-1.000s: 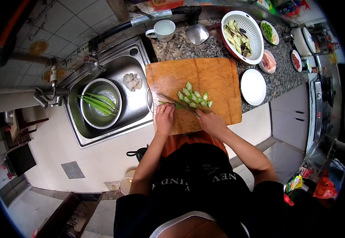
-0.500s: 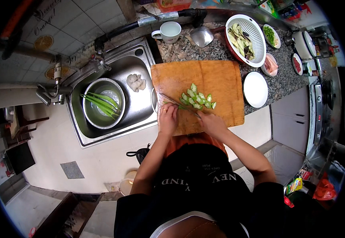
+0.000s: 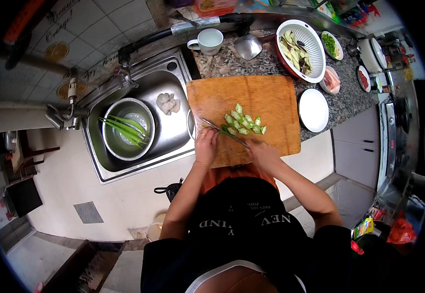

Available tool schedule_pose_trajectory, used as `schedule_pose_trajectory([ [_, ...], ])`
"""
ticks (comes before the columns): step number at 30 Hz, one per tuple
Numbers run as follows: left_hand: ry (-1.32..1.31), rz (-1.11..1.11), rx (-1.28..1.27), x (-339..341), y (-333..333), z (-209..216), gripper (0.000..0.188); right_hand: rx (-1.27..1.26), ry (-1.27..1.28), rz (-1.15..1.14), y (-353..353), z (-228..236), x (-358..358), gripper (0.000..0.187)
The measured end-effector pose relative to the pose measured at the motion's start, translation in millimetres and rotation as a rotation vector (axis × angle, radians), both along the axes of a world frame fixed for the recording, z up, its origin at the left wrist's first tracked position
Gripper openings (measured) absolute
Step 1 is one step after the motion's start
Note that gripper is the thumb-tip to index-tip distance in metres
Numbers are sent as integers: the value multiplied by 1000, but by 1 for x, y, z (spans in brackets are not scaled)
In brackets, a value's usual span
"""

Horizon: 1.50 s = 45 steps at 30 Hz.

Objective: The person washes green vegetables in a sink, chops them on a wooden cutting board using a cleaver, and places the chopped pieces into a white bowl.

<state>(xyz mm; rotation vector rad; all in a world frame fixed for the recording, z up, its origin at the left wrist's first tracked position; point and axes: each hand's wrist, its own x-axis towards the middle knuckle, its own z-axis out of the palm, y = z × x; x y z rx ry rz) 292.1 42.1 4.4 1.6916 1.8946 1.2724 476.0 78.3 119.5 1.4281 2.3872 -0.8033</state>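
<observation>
A wooden cutting board (image 3: pixel 276 105) lies in front of me, with diagonal slices of okra (image 3: pixel 243 122) near its middle. My right hand (image 3: pixel 262 155) is closed round the handle of a kitchen knife (image 3: pixel 225 135). The blade slants up to the left, just beside the slices. At the board's left side my left hand (image 3: pixel 206 146) has its fingers curled on an okra pod, mostly hidden under them, right against the blade.
A metal bowl (image 3: pixel 108 145) of long green pods stands in the sink (image 3: pixel 166 139), beside a greyish lump (image 3: pixel 168 103). Right of the board are a white plate (image 3: pixel 314 110), a colander (image 3: pixel 318 48) of sliced vegetables and a bowl of meat (image 3: pixel 330 79). A mug (image 3: pixel 210 42) stands behind.
The knife blade has shifted slightly at the left hand, and another okra slice now shows beside the blade. Both hands stay in nearly the same place.
</observation>
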Motion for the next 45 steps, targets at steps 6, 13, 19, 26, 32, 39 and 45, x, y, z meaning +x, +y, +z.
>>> schedule_pose_trajectory([
  [6, -13, -32, 61, -7, 1, -4, 6, 17, 71, -53, 13, -4, -9, 26],
  [13, -39, -26, 15, -7, -2, -4, 5, -35, 36, -29, -8, 10, 6, 24],
  [19, -26, -15, 11, -5, -2, -1, 5, 4, 41, -55, -8, -19, -20, 28],
  [26, -87, 33, 28, -14, -6, 7, 8, 23, 138, -119, 5, 18, -11, 27],
  [32, -13, 33, 25, -24, -2, 6, 7, 64, 19, -9, -11, 13, 0, 25],
  [39, 67, -20, 30, -31, 3, -2, 5, -12, 4, -18, -14, 16, 1, 28],
  [45, 93, -46, 10, -32, 2, -3, 4, 6, 77, -1, -10, -13, -4, 29],
])
